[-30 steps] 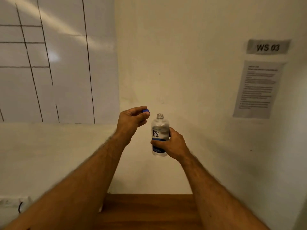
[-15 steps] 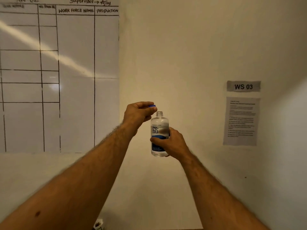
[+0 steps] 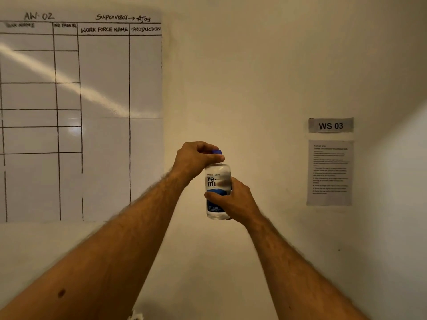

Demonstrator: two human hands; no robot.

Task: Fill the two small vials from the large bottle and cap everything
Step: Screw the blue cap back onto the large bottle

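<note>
Since half a second ago, the left hand (image 3: 195,159) has carried the blue cap (image 3: 217,152) from just beside the neck onto the top of the large bottle (image 3: 218,192). Head view: the left hand's fingers pinch the cap, which sits on the bottle's mouth. The right hand (image 3: 233,200) is wrapped around the lower half of the clear bottle, holding it upright in the air in front of a pale wall. A whiteboard (image 3: 104,112) hangs at upper left; a "WS 03" sign (image 3: 330,125) and a printed sheet (image 3: 330,173) hang at right.
</note>
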